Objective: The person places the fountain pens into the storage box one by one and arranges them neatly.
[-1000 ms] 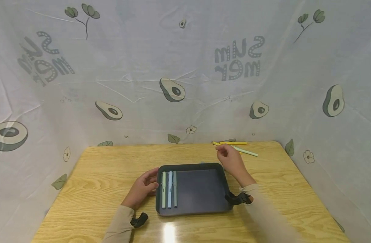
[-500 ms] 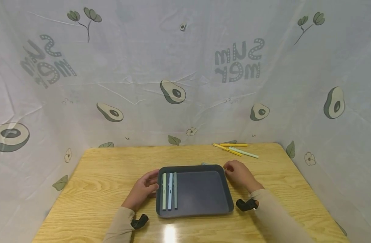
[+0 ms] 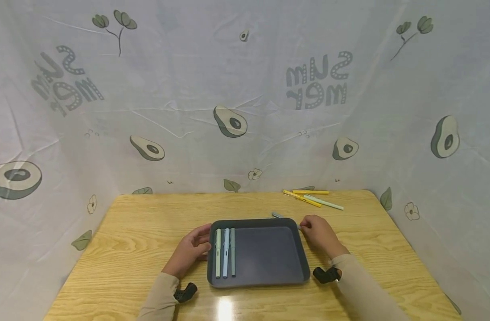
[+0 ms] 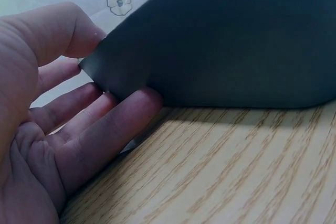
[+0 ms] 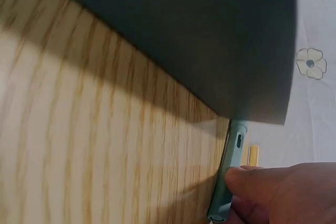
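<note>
In the head view, a dark grey tray (image 3: 269, 254) lies on the table, with a pale green pen (image 3: 218, 254), a light blue pen (image 3: 226, 254) and a grey-green pen (image 3: 233, 254) side by side along its left. My left hand (image 3: 190, 249) holds the tray's left side. In the left wrist view, its thumb meets the rim and its fingers touch the outer wall. Beyond the tray's far right corner, my right hand (image 3: 319, 234) pinches a blue-green pen (image 5: 229, 171) between thumb and fingers. That pen is partly hidden behind the tray in the head view.
Toward the back right of the wooden table (image 3: 160, 214) lie a yellow pen (image 3: 310, 192), a second yellow pen (image 3: 302, 198) crossing toward it, and a mint green pen (image 3: 325, 202). A printed curtain (image 3: 188, 89) hangs behind and beside the table.
My right hand has come down from near the pens at the back to the tray's far right corner and now pinches the blue-green pen, which has shifted slightly. The left hand stays at the tray.
</note>
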A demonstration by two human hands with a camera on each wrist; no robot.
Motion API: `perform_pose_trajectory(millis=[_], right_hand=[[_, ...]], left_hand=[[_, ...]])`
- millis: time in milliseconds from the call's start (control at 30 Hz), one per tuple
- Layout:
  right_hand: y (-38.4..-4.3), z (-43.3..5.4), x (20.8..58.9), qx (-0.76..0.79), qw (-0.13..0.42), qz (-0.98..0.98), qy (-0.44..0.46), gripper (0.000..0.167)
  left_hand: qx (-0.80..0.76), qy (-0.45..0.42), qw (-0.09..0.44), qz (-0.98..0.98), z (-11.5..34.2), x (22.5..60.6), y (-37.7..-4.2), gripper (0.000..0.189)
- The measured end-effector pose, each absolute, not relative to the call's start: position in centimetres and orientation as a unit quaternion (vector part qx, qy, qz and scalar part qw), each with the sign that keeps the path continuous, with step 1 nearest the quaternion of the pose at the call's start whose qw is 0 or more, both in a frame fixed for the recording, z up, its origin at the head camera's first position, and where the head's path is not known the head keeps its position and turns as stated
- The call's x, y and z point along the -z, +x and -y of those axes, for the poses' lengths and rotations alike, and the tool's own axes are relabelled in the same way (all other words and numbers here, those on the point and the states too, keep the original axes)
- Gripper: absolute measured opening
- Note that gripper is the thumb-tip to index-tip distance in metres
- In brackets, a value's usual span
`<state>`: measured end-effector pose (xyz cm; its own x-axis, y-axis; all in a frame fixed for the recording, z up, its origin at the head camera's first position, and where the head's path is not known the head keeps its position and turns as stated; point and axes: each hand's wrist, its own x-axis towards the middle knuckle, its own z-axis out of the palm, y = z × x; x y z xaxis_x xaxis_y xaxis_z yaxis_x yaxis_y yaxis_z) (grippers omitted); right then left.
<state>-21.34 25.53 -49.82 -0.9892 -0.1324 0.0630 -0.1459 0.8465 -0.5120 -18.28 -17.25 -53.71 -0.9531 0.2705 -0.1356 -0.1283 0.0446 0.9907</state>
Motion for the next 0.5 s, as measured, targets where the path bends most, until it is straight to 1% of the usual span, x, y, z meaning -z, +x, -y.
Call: perform_pose_trajectory(millis=[267, 500], right_hand=[[-19.5, -27.3, 49.2, -0.268, 0.013, 0.962, 0.052, 0.006], [-17.5, -29.7, 49.0, -0.239, -0.01, 0.971, 0.023, 0.002]], left_hand=[[-0.695, 0.061, 0.146, -0.701, 17.2, 53.9, -18.2, 0.064], [-0.7, 0.068, 0.15, -0.695, 17.2, 54.0, -18.3, 0.065]])
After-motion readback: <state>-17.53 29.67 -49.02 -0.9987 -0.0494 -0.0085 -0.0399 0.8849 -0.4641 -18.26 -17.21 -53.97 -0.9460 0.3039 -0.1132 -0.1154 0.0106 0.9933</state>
